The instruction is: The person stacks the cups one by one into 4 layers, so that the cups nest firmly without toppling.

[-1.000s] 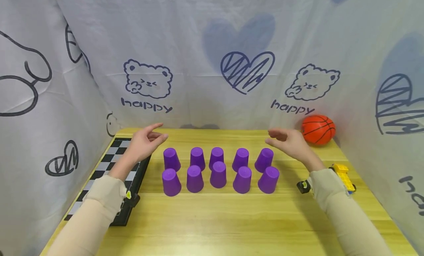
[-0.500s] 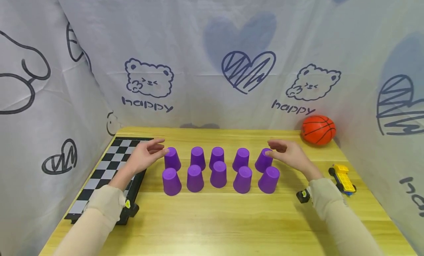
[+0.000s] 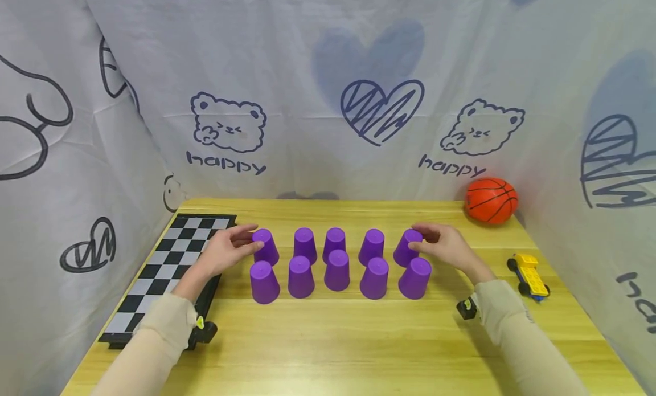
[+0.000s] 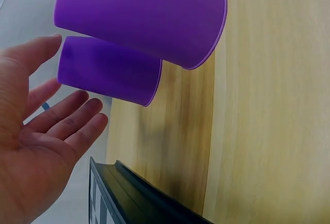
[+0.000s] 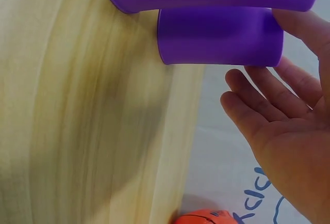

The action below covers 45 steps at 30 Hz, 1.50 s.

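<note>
Several purple cups stand upside down on the table in two rows. At the left end of the back row, my left hand [image 3: 222, 250] reaches around the cup [image 3: 267, 253], thumb in front and forefinger behind near its top. The left wrist view shows the other fingers spread loosely beside that same cup [image 4: 108, 72]. My right hand [image 3: 445, 247] is placed likewise at the back row's right-end cup [image 3: 405, 254]. In the right wrist view its thumb and fingertips lie right at the closed end of this cup [image 5: 221, 35], fingers nearly straight.
A folding chessboard [image 3: 166, 259] lies on the left of the wooden table [image 3: 328, 345]. At the back right sits an orange toy basketball [image 3: 491, 201], with a yellow toy truck [image 3: 530, 276] nearer. Printed cloth [image 3: 302, 134] hangs behind and at both sides.
Both hands have come down from above the table to the two end cups of the back row, thumbs now overlapping them. The cups stay where they were.
</note>
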Tool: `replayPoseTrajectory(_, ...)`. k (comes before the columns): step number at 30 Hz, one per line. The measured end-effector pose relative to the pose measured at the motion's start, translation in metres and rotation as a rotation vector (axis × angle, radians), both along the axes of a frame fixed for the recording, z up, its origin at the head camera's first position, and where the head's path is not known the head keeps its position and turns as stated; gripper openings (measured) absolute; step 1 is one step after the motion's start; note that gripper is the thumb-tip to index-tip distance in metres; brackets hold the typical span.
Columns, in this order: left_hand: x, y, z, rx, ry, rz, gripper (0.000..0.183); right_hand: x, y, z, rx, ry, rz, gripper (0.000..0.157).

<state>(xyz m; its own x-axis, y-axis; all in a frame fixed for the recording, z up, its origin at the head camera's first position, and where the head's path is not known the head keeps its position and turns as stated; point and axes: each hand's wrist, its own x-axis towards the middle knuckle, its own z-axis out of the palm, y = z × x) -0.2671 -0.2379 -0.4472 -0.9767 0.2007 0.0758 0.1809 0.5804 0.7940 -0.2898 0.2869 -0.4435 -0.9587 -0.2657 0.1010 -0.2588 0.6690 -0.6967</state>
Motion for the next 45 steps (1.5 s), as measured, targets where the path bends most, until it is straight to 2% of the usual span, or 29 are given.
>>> replayPoseTrajectory(24, -0.002, 0.000, -0.005, -0.044, 0.006, 0.028, 0.059, -0.005, -0.007, -0.002, 0.000, -0.013, 0.011, 0.059)
replayPoseTrajectory(30, -0.002, -0.001, -0.005, -0.050, -0.001, 0.033, 0.059, -0.012, -0.008, 0.017, 0.013, -0.017, 0.027, 0.061)
replayPoseTrajectory(38, -0.002, 0.000, -0.001, -0.049, -0.013, 0.027, 0.058, -0.033, -0.022, 0.052, 0.018, -0.014, 0.000, 0.057)
replayPoseTrajectory(45, -0.003, 0.006, 0.001, -0.046, -0.040, 0.003, 0.056, -0.052, -0.042, 0.065, 0.038, -0.005, 0.009, 0.053)
